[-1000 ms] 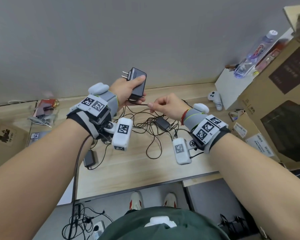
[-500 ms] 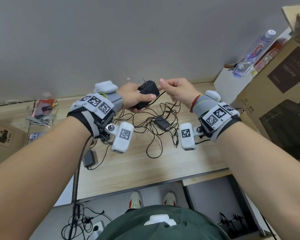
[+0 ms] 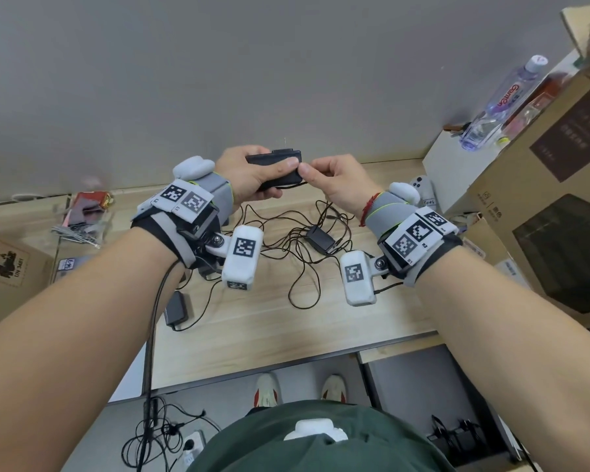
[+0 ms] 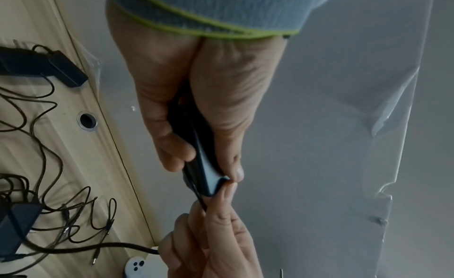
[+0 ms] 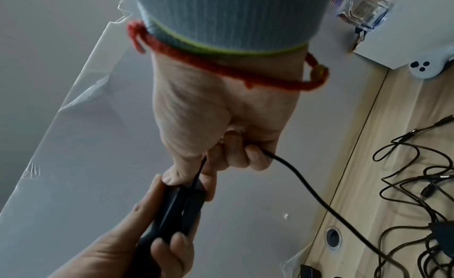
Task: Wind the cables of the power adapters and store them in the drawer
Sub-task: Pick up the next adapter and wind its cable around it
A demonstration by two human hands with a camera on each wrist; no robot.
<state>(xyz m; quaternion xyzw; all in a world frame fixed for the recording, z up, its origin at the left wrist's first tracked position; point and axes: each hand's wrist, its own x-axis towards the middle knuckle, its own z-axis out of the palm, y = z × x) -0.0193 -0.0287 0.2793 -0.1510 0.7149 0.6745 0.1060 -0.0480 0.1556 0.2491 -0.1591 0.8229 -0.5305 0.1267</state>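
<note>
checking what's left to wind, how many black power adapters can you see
3: one gripped in the left hand; one mid-desk amid tangled cables; one near the desk's left front. More may hide under the wrists.

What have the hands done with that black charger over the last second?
The left hand turned the power adapter from upright, prongs up, to lying flat. The right hand, which had pinched the cable lower down near the desk, rose and drew it against the adapter's end. The left hand's grip stayed, and so did the other adapters and tangled cables on the desk.
</note>
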